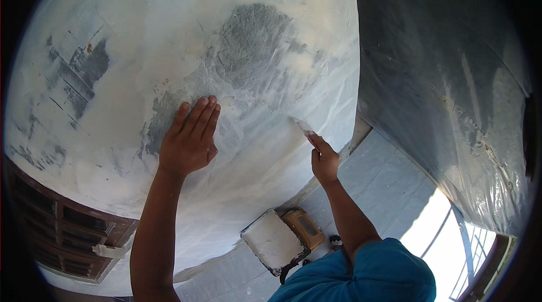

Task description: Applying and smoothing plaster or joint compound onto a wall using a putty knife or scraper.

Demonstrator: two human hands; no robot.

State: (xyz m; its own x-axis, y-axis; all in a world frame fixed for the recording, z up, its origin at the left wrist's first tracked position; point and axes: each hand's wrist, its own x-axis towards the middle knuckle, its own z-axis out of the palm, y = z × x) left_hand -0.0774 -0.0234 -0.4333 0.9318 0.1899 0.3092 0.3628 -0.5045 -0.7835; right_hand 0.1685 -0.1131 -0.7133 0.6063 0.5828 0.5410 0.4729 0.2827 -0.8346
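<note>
My left hand lies flat against the wall, fingers together and stretched out, over the edge of a grey bare patch. In my right hand is a putty knife, gripped by its handle. Its blade is tilted up to the left and touches or nearly touches the wall to the right of my left hand; I cannot tell which. The wall is coated in pale, streaky plaster. A large rough grey patch shows above my hands, and smaller dark scraped patches are at the left.
Below stands a square container with a pale, smeared top, beside a tan case-like object on the grey tiled floor. A brown framed window is at lower left. Clear plastic sheeting hangs along the right.
</note>
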